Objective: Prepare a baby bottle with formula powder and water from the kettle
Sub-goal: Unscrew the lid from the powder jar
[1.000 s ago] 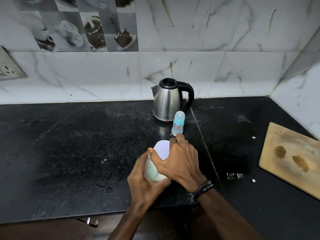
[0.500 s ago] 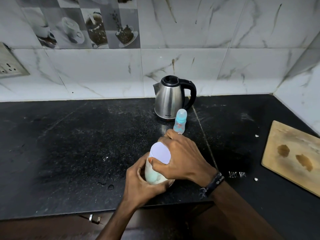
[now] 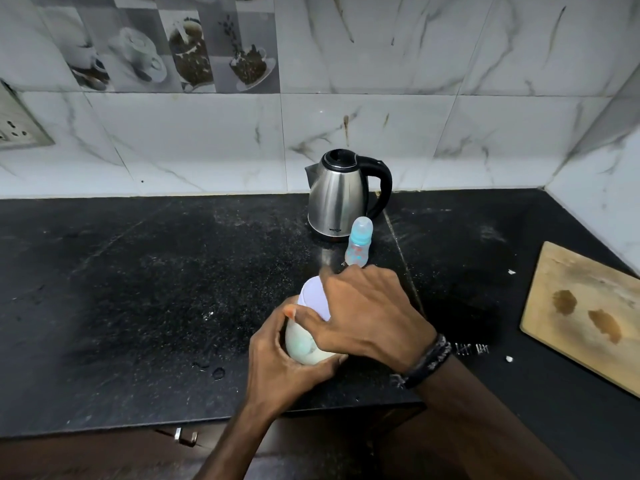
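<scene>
A pale translucent formula container [image 3: 300, 344] stands near the front edge of the black counter [image 3: 138, 289]. My left hand [image 3: 280, 368] wraps its body from the near side. My right hand [image 3: 367, 313] grips its white lid [image 3: 313, 296] from above and the right. A small baby bottle [image 3: 358, 245] with a blue collar and clear cap stands upright just behind my right hand. The steel kettle [image 3: 337, 195] with a black handle and lid sits behind the bottle, close to the wall.
A wooden cutting board [image 3: 585, 313] lies at the right. Tiled walls close the back and the right corner. A wall socket [image 3: 17, 129] sits at the far left. White crumbs and wet spots dot the counter.
Both hands have stayed on the container; the right hand has turned slightly on the lid. The camera has shifted a little, so the scene sits lower in the frame.
</scene>
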